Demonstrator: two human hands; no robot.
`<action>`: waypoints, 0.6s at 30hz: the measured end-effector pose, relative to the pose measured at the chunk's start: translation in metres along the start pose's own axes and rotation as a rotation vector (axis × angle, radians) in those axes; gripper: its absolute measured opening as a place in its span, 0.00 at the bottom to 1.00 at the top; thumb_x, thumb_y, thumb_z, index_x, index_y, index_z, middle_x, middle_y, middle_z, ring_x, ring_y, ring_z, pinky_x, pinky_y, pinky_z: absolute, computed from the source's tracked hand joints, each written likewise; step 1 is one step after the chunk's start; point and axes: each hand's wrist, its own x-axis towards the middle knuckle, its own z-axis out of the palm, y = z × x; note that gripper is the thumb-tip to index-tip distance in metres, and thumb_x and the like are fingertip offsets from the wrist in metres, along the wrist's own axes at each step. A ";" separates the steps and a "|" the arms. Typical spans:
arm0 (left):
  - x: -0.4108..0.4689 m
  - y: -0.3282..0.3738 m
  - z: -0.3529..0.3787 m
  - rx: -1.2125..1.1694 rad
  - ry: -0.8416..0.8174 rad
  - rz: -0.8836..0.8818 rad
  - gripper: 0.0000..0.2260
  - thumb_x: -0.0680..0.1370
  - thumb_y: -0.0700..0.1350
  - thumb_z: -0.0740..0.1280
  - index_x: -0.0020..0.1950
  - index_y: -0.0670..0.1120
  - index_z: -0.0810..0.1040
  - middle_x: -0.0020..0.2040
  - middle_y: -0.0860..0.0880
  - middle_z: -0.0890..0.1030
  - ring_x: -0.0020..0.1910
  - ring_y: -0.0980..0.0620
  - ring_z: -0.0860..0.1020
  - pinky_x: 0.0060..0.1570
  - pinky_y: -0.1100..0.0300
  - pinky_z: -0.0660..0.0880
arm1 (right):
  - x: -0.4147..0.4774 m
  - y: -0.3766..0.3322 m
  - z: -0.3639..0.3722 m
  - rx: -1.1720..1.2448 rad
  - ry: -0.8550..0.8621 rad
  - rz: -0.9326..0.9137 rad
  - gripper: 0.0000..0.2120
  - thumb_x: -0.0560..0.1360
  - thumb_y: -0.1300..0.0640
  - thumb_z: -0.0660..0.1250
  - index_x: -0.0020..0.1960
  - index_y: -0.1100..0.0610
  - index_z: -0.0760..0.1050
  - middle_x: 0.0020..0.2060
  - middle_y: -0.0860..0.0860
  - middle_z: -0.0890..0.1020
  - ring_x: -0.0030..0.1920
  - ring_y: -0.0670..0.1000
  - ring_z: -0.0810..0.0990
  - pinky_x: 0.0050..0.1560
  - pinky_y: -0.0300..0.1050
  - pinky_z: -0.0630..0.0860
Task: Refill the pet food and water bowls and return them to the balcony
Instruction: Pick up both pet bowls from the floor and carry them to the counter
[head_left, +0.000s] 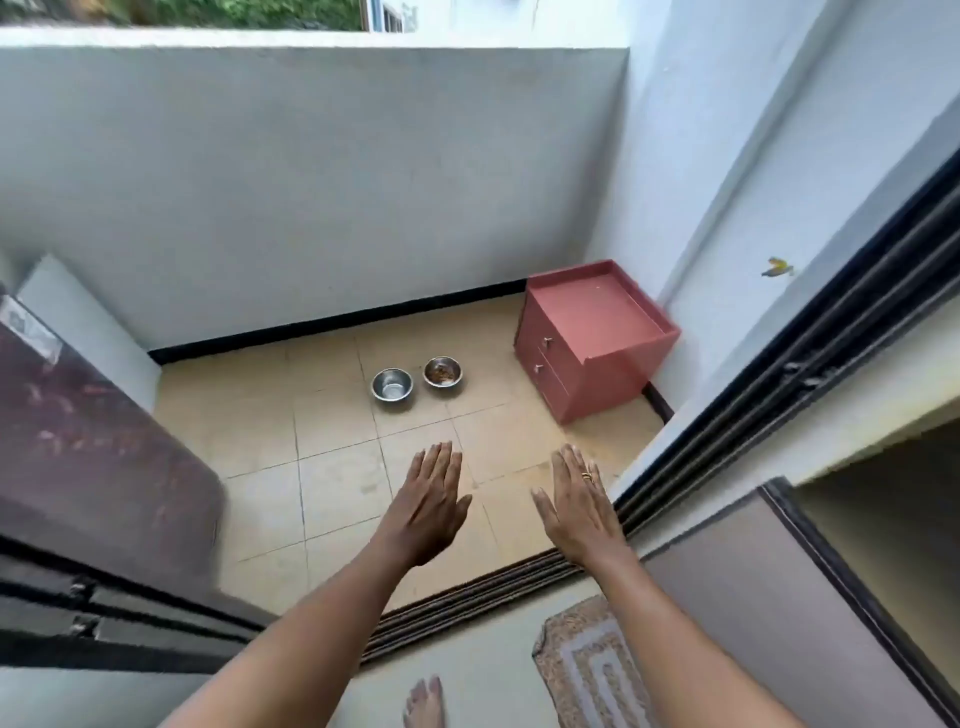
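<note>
Bare foot (425, 702) at threshold. Left hand (432, 501) and right hand (581, 506): spread flat, empty, held forward, likely readying a reach. Well beyond them on balcony floor (270, 452): water bowl (392, 386) beside food bowl (442, 372), awaiting collection, apparently near-empty.

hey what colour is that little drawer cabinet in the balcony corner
The drawer cabinet is a dusty reddish pink, with small metal knobs. The head view shows it.

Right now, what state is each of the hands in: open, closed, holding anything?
Left hand: open, fingers flat, holding nothing.
Right hand: open, fingers flat, holding nothing; a ring shows on one finger.
</note>
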 end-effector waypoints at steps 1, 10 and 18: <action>0.007 -0.013 -0.001 -0.009 0.006 -0.036 0.31 0.83 0.56 0.49 0.79 0.36 0.63 0.79 0.35 0.64 0.79 0.37 0.63 0.77 0.41 0.60 | 0.015 -0.006 0.000 0.014 0.009 -0.014 0.34 0.86 0.45 0.52 0.84 0.62 0.47 0.85 0.58 0.48 0.85 0.53 0.44 0.83 0.51 0.39; 0.076 -0.091 -0.014 -0.027 -0.017 -0.153 0.31 0.82 0.56 0.48 0.77 0.36 0.65 0.77 0.35 0.68 0.77 0.37 0.66 0.76 0.42 0.63 | 0.138 -0.031 -0.015 -0.014 -0.014 -0.080 0.31 0.86 0.45 0.53 0.83 0.62 0.53 0.84 0.60 0.52 0.85 0.56 0.48 0.83 0.54 0.45; 0.187 -0.160 -0.004 -0.019 -0.028 -0.237 0.31 0.82 0.55 0.50 0.76 0.35 0.68 0.75 0.35 0.70 0.76 0.37 0.68 0.74 0.40 0.66 | 0.295 -0.028 -0.004 -0.033 -0.068 -0.176 0.31 0.86 0.45 0.53 0.83 0.62 0.54 0.84 0.60 0.54 0.85 0.56 0.50 0.83 0.54 0.46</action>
